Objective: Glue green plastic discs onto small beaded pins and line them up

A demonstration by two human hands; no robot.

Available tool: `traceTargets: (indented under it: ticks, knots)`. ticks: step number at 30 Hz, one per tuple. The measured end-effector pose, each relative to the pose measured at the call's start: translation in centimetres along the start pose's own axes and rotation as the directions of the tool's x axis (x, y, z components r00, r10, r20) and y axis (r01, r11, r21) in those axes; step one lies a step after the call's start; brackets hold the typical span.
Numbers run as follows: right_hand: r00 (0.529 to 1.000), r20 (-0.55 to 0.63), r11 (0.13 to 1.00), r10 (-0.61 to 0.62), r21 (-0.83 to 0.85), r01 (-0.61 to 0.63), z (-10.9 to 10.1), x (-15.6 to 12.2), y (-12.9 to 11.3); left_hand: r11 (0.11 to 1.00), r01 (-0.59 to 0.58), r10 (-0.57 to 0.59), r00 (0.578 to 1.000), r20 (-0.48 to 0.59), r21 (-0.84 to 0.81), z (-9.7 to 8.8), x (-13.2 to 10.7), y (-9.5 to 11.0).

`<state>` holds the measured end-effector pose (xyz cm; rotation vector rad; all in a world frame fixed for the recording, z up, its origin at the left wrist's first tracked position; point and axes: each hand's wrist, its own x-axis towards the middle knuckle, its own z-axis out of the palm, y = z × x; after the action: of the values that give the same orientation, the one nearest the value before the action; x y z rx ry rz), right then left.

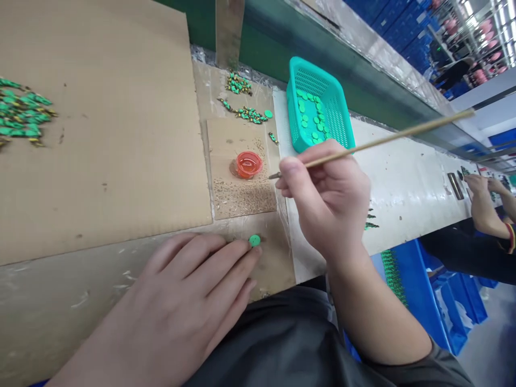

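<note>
Head view: the right hand [326, 199] has its grip clamped on a thin wooden stick [387, 133], thumb against the fingers, much as one holds a pen, close to the dark narrow tip. That tip is beside the red cup [249, 165], to its right and apart from it; whether it touches the small board [223, 134] below, I cannot tell. The cup holds some liquid and stands on the board, near brown specks [245, 198] scattered over the surface. The left hand [193, 293] lies palm down on the table [40, 317], its grip closed on nothing, the thumb apart from the index finger; a fingertip touches the edge of a green disc [255, 240], which lies nearer the person than the board does.

For good work here, the disc probably wants light, even pressure at its rim, so that its face is left free and it does not slide. Holding the stick low should give fine control of the tip. A small lift would clear the cup's rim, since a knock could spill the liquid. The stick's long tail crosses the near corner of the green basket [342, 115] in this view, so short wrist movements look safer than broad swings.
</note>
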<state>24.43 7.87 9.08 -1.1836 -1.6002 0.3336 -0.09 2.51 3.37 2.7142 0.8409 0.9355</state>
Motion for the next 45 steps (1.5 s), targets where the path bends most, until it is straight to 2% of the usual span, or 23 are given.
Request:
traceTargets:
  ticks: [4, 9, 16, 26, 30, 33, 37, 41, 45]
  knots:
    - [0.993, 0.108, 0.999, -0.037, 0.002, 0.037, 1.4, 2.6, 1.8, 1.000, -0.016, 0.016, 1.000, -0.002, 0.012, 0.0, 0.0, -0.1]
    - [0.981, 0.189, 0.996, -0.040, -0.071, 0.054, 2.3, 2.9, 3.1, 0.998, -0.053, 0.053, 0.998, 0.020, 0.021, -0.3, 0.2, -0.6]
    - [0.980, 0.195, 0.997, -0.040, -0.061, 0.053, 2.3, 2.9, 3.0, 1.000, 0.011, -0.011, 1.000, 0.013, 0.011, -0.1, -0.1, -0.1]
    - [0.979, 0.202, 0.994, -0.036, -0.097, 0.056, 2.5, 2.9, 3.5, 1.000, -0.007, 0.007, 1.000, 0.005, 0.008, 0.0, -0.1, -0.2]
    - [0.987, 0.138, 0.992, -0.084, -0.079, 0.096, 2.3, 2.9, 2.9, 0.999, -0.034, 0.033, 0.999, 0.017, 0.030, -0.1, -0.2, -0.3]
    - [0.993, 0.074, 0.988, -0.088, -0.117, 0.097, 1.6, 2.2, 2.0, 1.000, -0.012, 0.012, 1.000, 0.003, 0.018, -0.1, 0.0, -0.2]
    - [0.999, 0.021, 0.993, -0.043, -0.110, 0.045, 0.0, -0.3, 0.7, 1.000, -0.002, 0.002, 1.000, 0.003, -0.003, -0.2, 0.2, -0.1]
    - [0.994, 0.112, 0.993, -0.006, -0.113, 0.018, -0.9, -2.6, 0.6, 1.000, -0.016, 0.016, 1.000, 0.007, -0.002, -0.3, 0.3, -0.2]
    - [0.985, 0.175, 0.984, 0.009, -0.177, 0.022, -0.9, -3.0, 1.0, 1.000, -0.002, 0.002, 1.000, 0.005, -0.006, -0.2, 0.2, -0.2]
